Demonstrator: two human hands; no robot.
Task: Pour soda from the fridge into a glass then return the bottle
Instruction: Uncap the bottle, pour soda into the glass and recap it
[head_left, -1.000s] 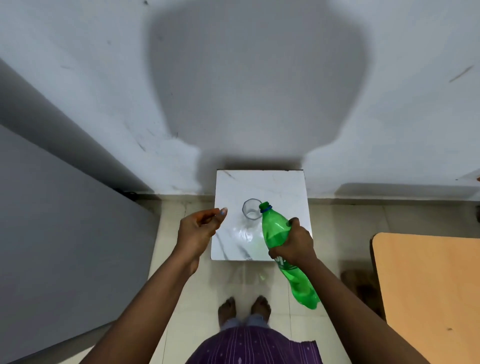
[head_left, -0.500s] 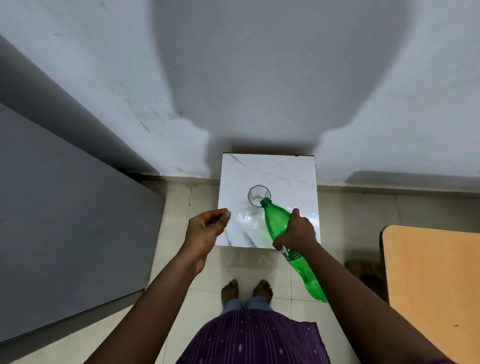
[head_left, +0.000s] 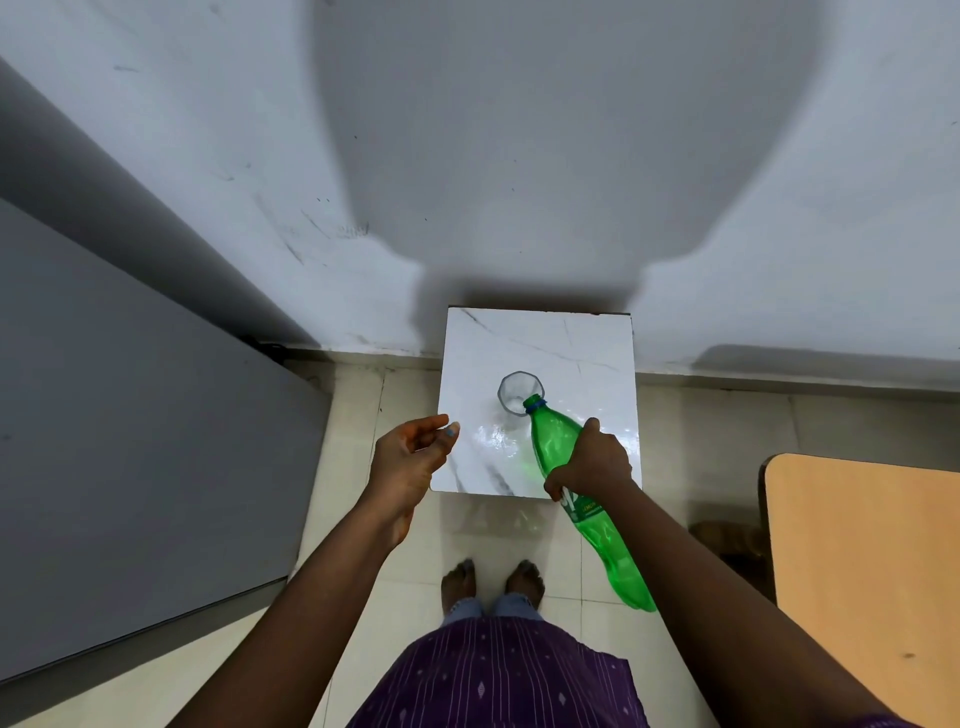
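The right hand (head_left: 589, 470) grips the green bottle (head_left: 553, 441) around its middle, fingers and thumb curled round the body just above the label. The bottle is tilted, neck forward and down, base raised toward the person. Its open mouth, ringed by a blue collar, sits at the near right edge of the glass (head_left: 520, 393) rim; whether mouth and rim touch cannot be determined. No stream of liquid can be made out, and the fill level of the glass cannot be determined. The glass is clear and stands upright near the middle of the small white table (head_left: 597, 353), which has a marble-pattern top and stands against the wall (head_left: 519, 130). The left hand (head_left: 410, 457) is held in the air at the left front corner of the table, apart from the glass and the bottle. Its fingers are loosely curled toward the thumb; something small and blue shows at a fingertip, and whether it is a pinched object cannot be determined. A wooden table (head_left: 862, 571) stands to the right. A grey panel (head_left: 130, 441) stands to the left. The floor (head_left: 353, 415) is tiled, and the person's bare feet (head_left: 491, 579) stand on it below the white table.
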